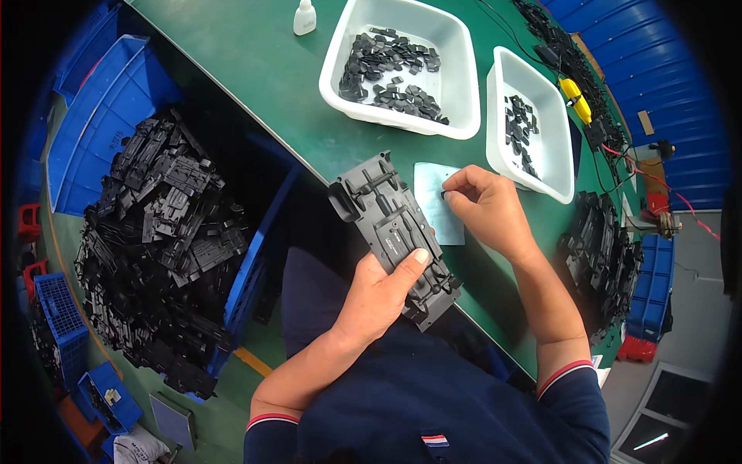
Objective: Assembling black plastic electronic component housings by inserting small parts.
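My left hand (379, 295) grips a long black plastic chassis part (396, 236) with moulded ribs, thumb on its upper face, tilted over the table's near edge. Just right of that part, my right hand (488, 203) is closed in a pinch. A small dark piece (444, 195) shows at its fingertips; its exact shape is too small to tell. Below the right hand a light blue sheet of paper (433, 182) lies on the green table (255, 69). Beyond my hands, a white tub (464, 93) holds many small black plastic pieces (386, 66).
A narrower white tub (498, 147) with similar pieces stands to the right, beside a pile of black parts (599, 255). At the back is a small white bottle (304, 17). On my left, a large blue crate (85, 166) is heaped with black chassis parts (178, 201). Cables run along the right side.
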{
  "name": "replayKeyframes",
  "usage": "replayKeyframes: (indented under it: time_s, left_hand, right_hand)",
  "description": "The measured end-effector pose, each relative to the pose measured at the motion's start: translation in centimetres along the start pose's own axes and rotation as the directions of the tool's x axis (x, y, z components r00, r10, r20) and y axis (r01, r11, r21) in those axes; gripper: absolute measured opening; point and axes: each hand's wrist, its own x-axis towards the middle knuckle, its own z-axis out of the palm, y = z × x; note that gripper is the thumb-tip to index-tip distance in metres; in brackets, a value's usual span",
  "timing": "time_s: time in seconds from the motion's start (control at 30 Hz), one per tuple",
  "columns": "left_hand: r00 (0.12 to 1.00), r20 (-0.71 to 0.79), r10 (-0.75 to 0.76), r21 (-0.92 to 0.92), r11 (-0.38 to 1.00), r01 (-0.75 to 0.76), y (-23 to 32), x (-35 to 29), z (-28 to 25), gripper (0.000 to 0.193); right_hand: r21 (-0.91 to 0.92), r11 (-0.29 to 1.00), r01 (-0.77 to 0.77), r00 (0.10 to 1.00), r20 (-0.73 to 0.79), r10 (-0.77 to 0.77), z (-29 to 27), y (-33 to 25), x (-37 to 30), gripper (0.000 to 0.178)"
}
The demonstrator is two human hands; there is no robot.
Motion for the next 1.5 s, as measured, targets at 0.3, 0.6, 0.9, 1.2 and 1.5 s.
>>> replayKeyframes:
  time_s: [0.3,0.6,0.9,1.2,1.5]
  left_hand:
    - [1.0,-0.01,-0.009,0.021,1.0,0.009,0.2,0.1,0.1,0.034]
    - [0.998,0.028,0.056,0.086,0.995,-0.058,0.2,-0.4,0.7,0.032]
    - [0.975,0.142,0.172,0.289,0.935,-0.207,0.7,-2.4,3.6,0.032]
    - [0.956,0.155,0.248,0.404,0.867,-0.291,-0.4,-3.1,4.7,0.028]
    - [0.954,0.137,0.268,0.505,0.809,-0.3,-0.7,-3.1,5.1,0.019]
  right_hand:
    - [-0.251,0.923,0.291,0.936,-0.125,-0.329,0.5,0.1,-0.4,0.01]
    - [-0.415,0.591,0.692,0.479,-0.348,-0.806,-0.6,-0.1,-4.0,0.026]
    - [-0.399,0.535,0.745,0.418,-0.346,-0.84,-0.7,1.2,-6.9,0.038]
    - [-0.346,0.55,0.76,0.401,-0.416,-0.816,-0.5,1.7,-7.5,0.043]
    - [-0.279,0.626,0.728,0.456,-0.486,-0.746,-0.4,0.8,-7.6,0.036]
